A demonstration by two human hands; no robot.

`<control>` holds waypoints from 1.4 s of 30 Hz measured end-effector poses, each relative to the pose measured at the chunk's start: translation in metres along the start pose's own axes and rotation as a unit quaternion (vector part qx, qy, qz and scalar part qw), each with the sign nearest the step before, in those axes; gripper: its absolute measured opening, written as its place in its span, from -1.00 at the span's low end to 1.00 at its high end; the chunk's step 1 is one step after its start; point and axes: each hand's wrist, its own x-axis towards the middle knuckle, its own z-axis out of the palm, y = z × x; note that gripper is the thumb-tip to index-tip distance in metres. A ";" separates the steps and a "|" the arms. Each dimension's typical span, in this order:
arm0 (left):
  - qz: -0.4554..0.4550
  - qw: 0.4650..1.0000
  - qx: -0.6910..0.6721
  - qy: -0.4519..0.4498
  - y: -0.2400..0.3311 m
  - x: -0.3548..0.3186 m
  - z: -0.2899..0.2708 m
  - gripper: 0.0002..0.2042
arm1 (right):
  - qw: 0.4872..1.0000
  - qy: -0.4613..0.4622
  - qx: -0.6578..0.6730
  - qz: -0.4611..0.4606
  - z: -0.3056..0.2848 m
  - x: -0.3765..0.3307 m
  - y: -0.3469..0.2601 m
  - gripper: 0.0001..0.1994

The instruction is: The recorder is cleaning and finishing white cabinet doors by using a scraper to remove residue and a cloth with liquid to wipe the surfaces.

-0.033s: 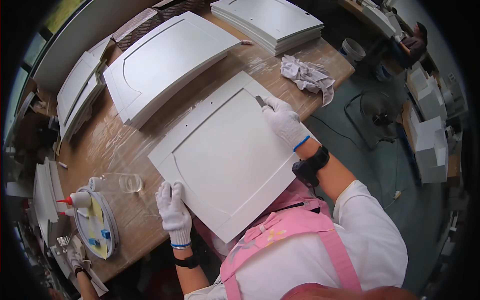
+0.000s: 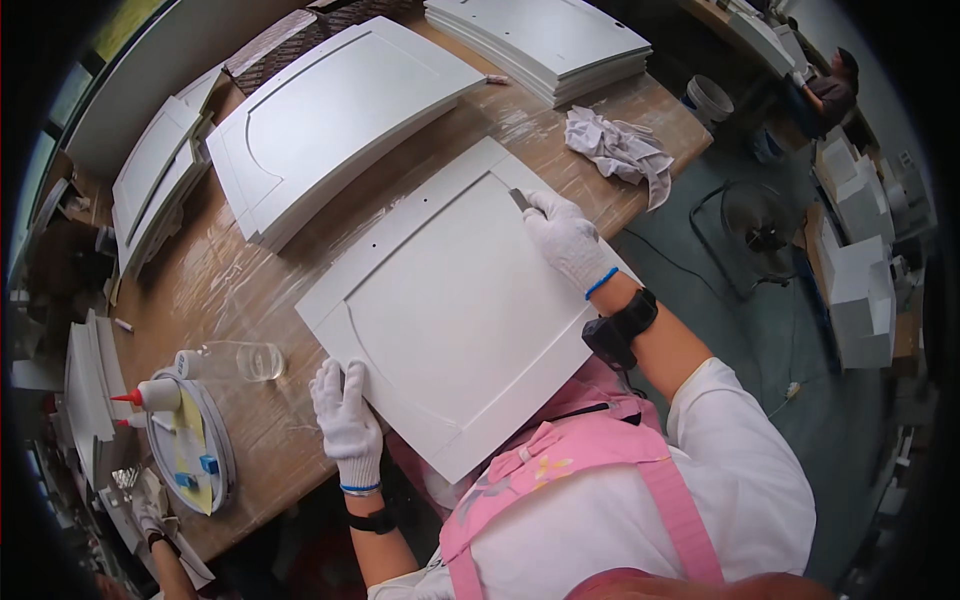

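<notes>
White and matt, a cabinet door panel (image 2: 455, 300) lies flat at the near edge of the wooden table (image 2: 225, 290), turned at an angle so that one corner juts past that edge toward the person's pink apron (image 2: 560, 470).

From the head view, the left hand (image 2: 347, 420), in a white glove, presses palm-down on the panel's near-left corner, fingers spread flat rather than curled round anything; it seems placed to stop the panel sliding. The right hand (image 2: 567, 238), also gloved, is closed round a small dark tool (image 2: 520, 200) whose tip rests on the panel's far-right border (its exact kind is too small to tell), so the work is kept at an edge within easy arm's reach.

Beyond the panel a second, arched door panel (image 2: 340, 125) lies well apart from it, and a stack of panels (image 2: 540, 40) sits at the far right corner with a crumpled rag (image 2: 618, 150) near the right edge. Toward the near-left corner stand a clear glass (image 2: 250, 360), a squeeze bottle with a red tip (image 2: 150, 395) and a round plate (image 2: 190, 445). Bare wood shows between the two panels, leaving room to turn the near one, while the left side is more crowded.
</notes>
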 end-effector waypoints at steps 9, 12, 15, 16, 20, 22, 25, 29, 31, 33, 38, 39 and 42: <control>-0.029 1.000 -0.007 -0.010 0.006 -0.015 -0.004 -0.47 | 0.978 0.034 -0.189 -0.078 0.047 0.024 -0.005 -0.62; -0.026 1.000 -0.013 -0.003 0.004 -0.015 -0.005 -0.48 | 0.970 0.007 -0.243 0.000 0.053 0.028 -0.017 -0.62; -0.023 0.999 -0.021 -0.012 0.005 -0.010 -0.003 -0.49 | 0.971 0.027 -0.236 -0.003 0.055 0.035 -0.013 -0.61; -0.023 1.000 -0.016 -0.010 0.002 -0.011 -0.002 -0.51 | 0.968 0.014 -0.251 0.006 0.056 0.034 -0.020 -0.61; -0.022 1.000 -0.016 -0.009 -0.001 -0.009 0.000 -0.52 | 0.961 -0.008 -0.263 -0.084 0.057 0.042 0.003 -0.60; -0.022 1.000 -0.015 -0.010 -0.002 -0.009 0.000 -0.53 | 0.964 -0.006 -0.246 -0.097 0.060 0.044 0.011 -0.60; -0.020 1.000 -0.013 -0.007 -0.001 -0.009 0.001 -0.53 | 0.970 0.025 -0.228 -0.083 0.060 0.043 0.011 -0.60; -0.019 1.000 -0.018 -0.004 -0.001 -0.010 -0.001 -0.53 | 0.969 0.038 -0.231 -0.081 0.064 0.038 0.000 -0.60; -0.020 1.000 -0.016 -0.006 -0.001 -0.010 0.000 -0.53 | 0.965 0.014 -0.238 -0.107 0.061 0.035 -0.001 -0.61; -0.022 1.000 -0.016 -0.006 -0.001 -0.011 0.000 -0.53 | 0.960 -0.009 -0.245 -0.133 0.059 0.035 0.001 -0.61; -0.019 1.000 -0.014 -0.003 0.001 -0.009 0.000 -0.54 | 0.967 0.028 -0.247 -0.064 0.063 0.036 -0.005 -0.60; -0.020 1.000 -0.012 -0.005 0.001 -0.009 -0.001 -0.54 | 0.967 0.026 -0.245 -0.064 0.065 0.035 -0.002 -0.60; -0.024 1.000 -0.015 -0.004 0.001 -0.009 -0.002 -0.55 | 0.948 -0.010 -0.274 -0.160 0.071 0.033 0.005 -0.60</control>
